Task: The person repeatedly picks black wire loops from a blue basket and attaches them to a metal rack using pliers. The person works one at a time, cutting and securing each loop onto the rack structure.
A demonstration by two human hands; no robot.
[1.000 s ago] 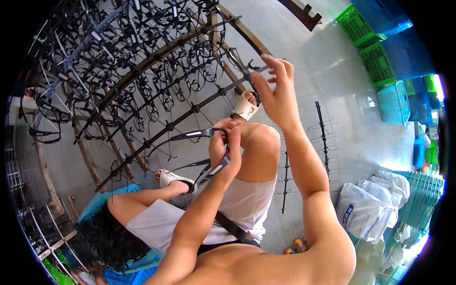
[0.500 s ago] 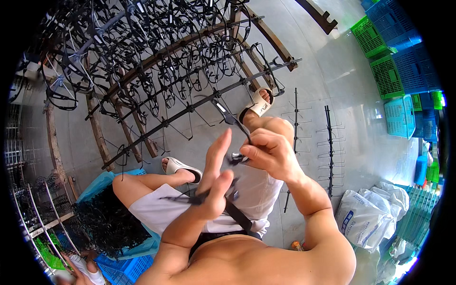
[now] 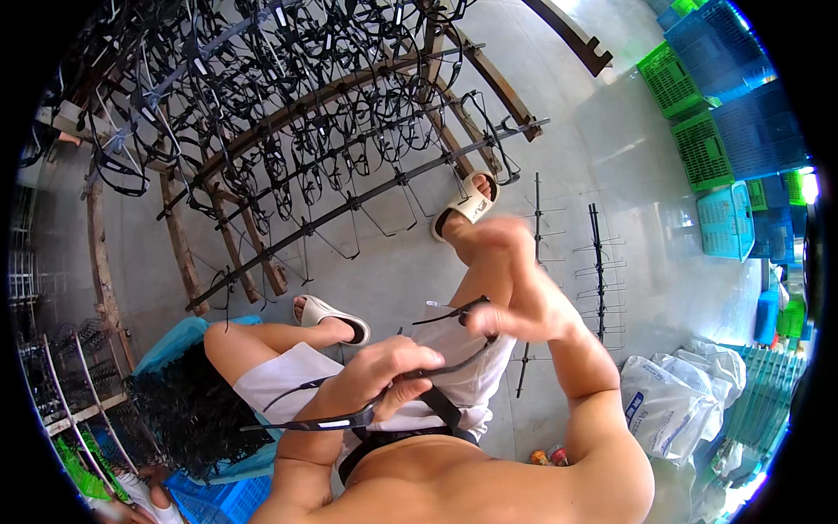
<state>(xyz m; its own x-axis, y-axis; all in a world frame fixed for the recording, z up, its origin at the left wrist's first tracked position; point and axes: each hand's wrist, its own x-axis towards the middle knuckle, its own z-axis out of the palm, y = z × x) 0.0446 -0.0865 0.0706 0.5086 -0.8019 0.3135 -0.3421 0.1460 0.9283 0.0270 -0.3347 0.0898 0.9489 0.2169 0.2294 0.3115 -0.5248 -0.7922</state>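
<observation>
My left hand (image 3: 380,371) is closed around a black glasses frame (image 3: 458,361), in front of my lap. Thin black arms stick out to the left past my wrist; whether they belong to one frame or more I cannot tell. Over my right knee, my right hand (image 3: 528,288) is smeared by motion, its fingers raised apart from the thumb. That thumb is close to the right end of the frame; contact is unclear. Ahead, many black glasses frames (image 3: 332,148) hang in rows on a rack with dark rods (image 3: 301,231).
Left of my knee stands a light-blue lined container (image 3: 179,336) heaped with black pieces (image 3: 196,410). Two hooked rods (image 3: 599,271) lie on the floor at right. White sacks (image 3: 668,406) and stacked blue and green crates (image 3: 703,157) line the right side. Another person's hand shows at lower left.
My right hand has let go of the black piece it pinched and its fingers have spread. My left hand, open before, has closed around the glasses frame and turned over.
</observation>
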